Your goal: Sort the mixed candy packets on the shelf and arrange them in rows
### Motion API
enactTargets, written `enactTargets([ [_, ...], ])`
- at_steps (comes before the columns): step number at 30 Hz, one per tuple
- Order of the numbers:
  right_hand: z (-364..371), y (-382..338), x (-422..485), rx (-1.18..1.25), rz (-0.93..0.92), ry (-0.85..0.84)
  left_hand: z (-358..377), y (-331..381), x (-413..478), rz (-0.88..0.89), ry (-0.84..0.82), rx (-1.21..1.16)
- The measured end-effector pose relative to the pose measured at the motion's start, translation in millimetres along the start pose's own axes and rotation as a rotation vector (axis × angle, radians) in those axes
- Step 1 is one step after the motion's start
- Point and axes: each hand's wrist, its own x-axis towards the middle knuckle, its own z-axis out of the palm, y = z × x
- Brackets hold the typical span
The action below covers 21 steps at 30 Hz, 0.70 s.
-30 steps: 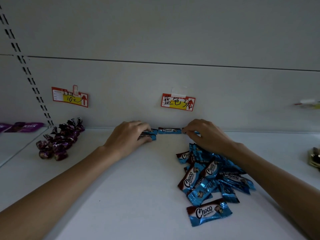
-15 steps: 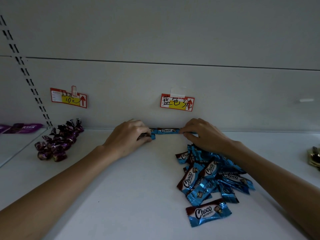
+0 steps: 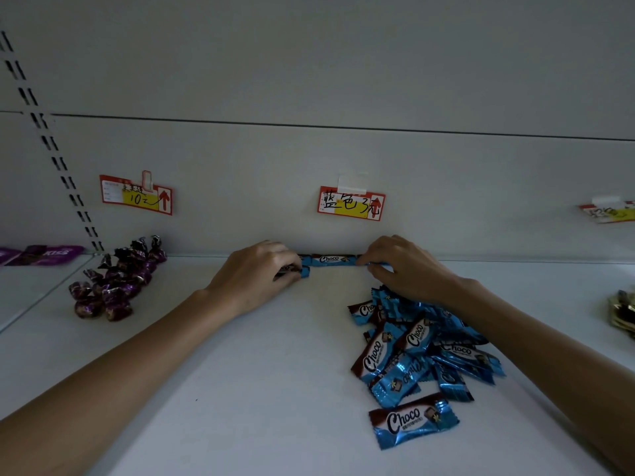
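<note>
Dim, bluish light; soft shadows under both forearms on the shelf (image 3: 240, 389). Wide-angle bending curves the edges; corners darken, far right blurs.

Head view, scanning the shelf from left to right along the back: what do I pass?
purple Kiss packets → pile of purple twist-wrapped candies → left hand → blue Choco packet against the back wall → right hand → gold-wrapped candies at the right edge.

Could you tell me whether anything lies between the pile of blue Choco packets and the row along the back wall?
Nothing visible does. The shelf between the pile and the row is bare; only the right hand lies over that gap. The purple candies sit well off to the left.
</note>
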Motion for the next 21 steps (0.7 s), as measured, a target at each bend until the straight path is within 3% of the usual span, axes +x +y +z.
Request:
enactTargets([
  [4, -3.3, -0.6, -0.6, 0.029, -0.006, 0.056, -1.6, 1.1, 0.0, 0.012, 0.030, 0.010],
  [8, -17.8, -2.2, -8.8, 0.110, 0.004, 0.159, -14.6, 19.4, -3.9, -0.056, 0.027, -0.127],
  [11, -31.5, -7.8, -27.5, 0.203, 0.011, 0.066, -18.3, 47.4, -9.1, -0.035, -0.034, -0.232],
  [14, -34.9, -13.6, -49.1, 0.142, 0.015, -0.109, -9.9, 75.0, -10.5, -0.013, -0.173, -0.262],
  [21, -44.7, 1.4, -78.9, 0.206, 0.122, -0.146, 0.1, 93.1, -4.7, -0.061, -0.213, -0.322],
])
